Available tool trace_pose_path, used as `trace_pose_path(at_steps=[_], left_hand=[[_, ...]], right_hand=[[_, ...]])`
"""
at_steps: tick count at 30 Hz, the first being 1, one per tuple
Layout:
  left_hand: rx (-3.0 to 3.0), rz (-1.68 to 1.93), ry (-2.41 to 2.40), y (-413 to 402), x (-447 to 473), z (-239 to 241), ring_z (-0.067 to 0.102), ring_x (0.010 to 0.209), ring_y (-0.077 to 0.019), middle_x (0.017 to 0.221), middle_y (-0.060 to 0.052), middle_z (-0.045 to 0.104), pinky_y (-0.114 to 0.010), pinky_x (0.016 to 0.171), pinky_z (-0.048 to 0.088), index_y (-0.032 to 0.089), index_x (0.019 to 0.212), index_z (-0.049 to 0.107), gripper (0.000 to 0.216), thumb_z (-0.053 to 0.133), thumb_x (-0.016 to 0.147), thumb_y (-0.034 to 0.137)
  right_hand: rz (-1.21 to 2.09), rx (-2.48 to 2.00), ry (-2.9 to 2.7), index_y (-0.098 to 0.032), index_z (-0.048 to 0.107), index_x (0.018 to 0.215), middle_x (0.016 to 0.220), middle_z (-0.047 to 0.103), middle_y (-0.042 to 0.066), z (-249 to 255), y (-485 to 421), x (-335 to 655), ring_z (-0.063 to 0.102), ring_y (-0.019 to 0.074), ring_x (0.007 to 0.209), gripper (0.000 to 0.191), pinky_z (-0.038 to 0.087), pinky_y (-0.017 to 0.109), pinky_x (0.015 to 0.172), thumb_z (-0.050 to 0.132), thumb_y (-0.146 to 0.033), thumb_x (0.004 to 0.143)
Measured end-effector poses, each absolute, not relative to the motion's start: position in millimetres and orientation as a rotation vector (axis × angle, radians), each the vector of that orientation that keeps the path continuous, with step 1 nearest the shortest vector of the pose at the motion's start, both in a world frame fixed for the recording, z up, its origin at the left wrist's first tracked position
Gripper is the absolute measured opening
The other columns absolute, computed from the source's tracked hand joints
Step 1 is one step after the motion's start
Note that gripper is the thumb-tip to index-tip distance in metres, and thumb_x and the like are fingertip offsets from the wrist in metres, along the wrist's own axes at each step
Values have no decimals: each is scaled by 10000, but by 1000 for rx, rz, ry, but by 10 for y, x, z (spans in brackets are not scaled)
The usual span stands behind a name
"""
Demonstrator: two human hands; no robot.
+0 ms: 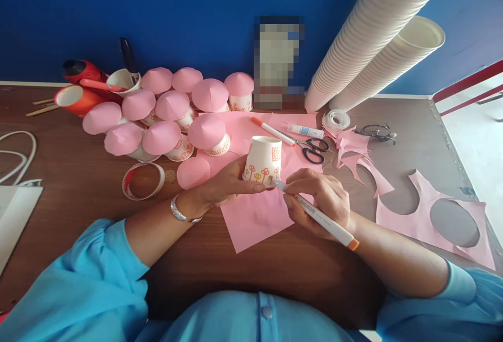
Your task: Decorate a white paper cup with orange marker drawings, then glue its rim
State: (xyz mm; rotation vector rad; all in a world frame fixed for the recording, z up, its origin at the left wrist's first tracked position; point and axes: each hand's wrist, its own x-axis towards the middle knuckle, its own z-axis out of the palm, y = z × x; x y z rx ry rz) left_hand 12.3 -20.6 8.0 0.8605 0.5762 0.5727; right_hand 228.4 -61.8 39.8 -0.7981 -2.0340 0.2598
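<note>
between the two hands, one white cup [261,152] is held narrow end up and wide end down, its long axis near upright. the left hand [232,180] grips its lower left side; the right hand [320,195] has its fingers closed around one marker [320,220], whose long axis slants, tip toward the cup's drawn flowers [257,176] and orange end toward the right forearm [396,253]. whether tip and cup touch, i cannot tell. beyond the left hand are ten pink cones [206,131], several visibly capping cups [218,145]. beyond the right hand lie one second marker [281,136], one glue stick [306,131] and one pair of scissors [303,144]; farther off rise two tall cup stacks [377,33].
</note>
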Motion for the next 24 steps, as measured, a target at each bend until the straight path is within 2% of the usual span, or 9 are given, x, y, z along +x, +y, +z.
trace_pose_path(at_steps=[17,24], left_hand=[[850,572,557,-208,123,105,703,947,-181,1021,-53,767,-321,898,537,189,1151,715,426,894,784,311],[856,574,558,-206,122,85,721,1003,-211,1088,-72,770,-354,934,550,190,1180,704,437,882,796,300]], right_hand=[[241,-803,-2025,-202,562,963,722,677,21,399,-613,2288,687,141,603,133,553,239,553,596,-81,917],[206,-821,-2017,-204,560,961,717,673,14,382,-602,2284,681,137,605,145,541,232,549,596,-73,912]])
